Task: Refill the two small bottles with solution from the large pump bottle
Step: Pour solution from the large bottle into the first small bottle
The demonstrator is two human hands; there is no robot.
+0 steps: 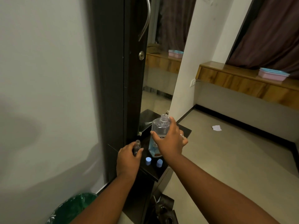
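The large clear bottle (159, 128) stands on a small black shelf (184, 130) below a mirror; its neck is bare and no pump is on it. My right hand (169, 143) wraps around its body over the label. A small clear bottle (137, 147) with an uncapped mouth is upright at the shelf's left side, with my left hand (127, 159) closed around it. Two small blue caps (148, 159) (159, 163) lie on the shelf near its front edge, between my hands. I see only one small bottle.
A dark cabinet door with a metal handle (146, 18) rises behind the shelf, with a mirror (161, 75) beside it. A green bin (72, 209) sits on the floor at lower left. Dark objects (165, 209) lie below the shelf. A wooden ledge (242, 78) runs along the right wall.
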